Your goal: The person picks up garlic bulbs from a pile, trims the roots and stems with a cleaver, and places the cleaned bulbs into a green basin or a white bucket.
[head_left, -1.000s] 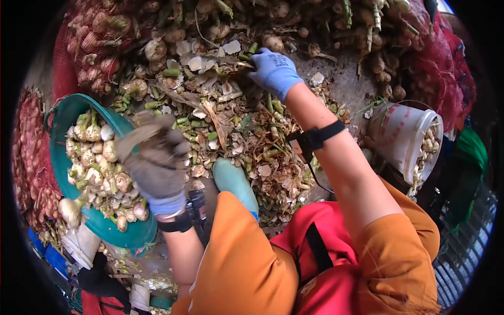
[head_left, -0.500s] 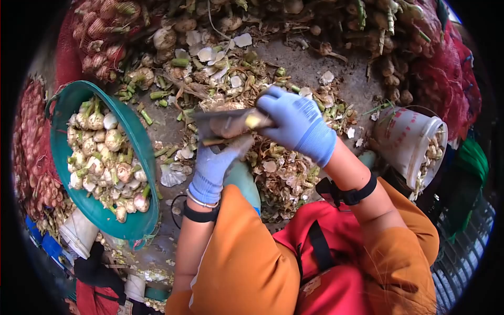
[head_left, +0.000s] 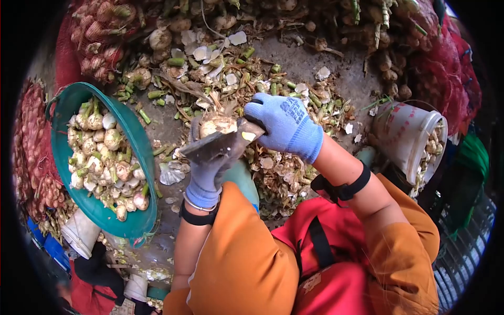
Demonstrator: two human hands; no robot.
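Note:
My left hand (head_left: pixel 206 176), in a blue-grey glove, is closed round a garlic bulb (head_left: pixel 218 125), whose roots point up and away from me. My right hand (head_left: pixel 283 123), in a blue glove, grips the handle of a wide dark blade (head_left: pixel 210 148). The blade lies across the near side of the bulb, over my left fingers, and hides part of them. Beneath both hands is a heap of peelings and cut stems (head_left: pixel 286 173).
A green basin (head_left: pixel 149 178) of trimmed bulbs stands at the left. A tipped white bucket (head_left: pixel 401 134) with scraps lies at the right. Red net sacks (head_left: pixel 451 79) and untrimmed garlic (head_left: pixel 388 68) line the back. Part of another person (head_left: pixel 89 286) shows at lower left.
The blade has swung lower and turned its flat side into view, and the bulb's root end now shows. My right hand has moved slightly left and down.

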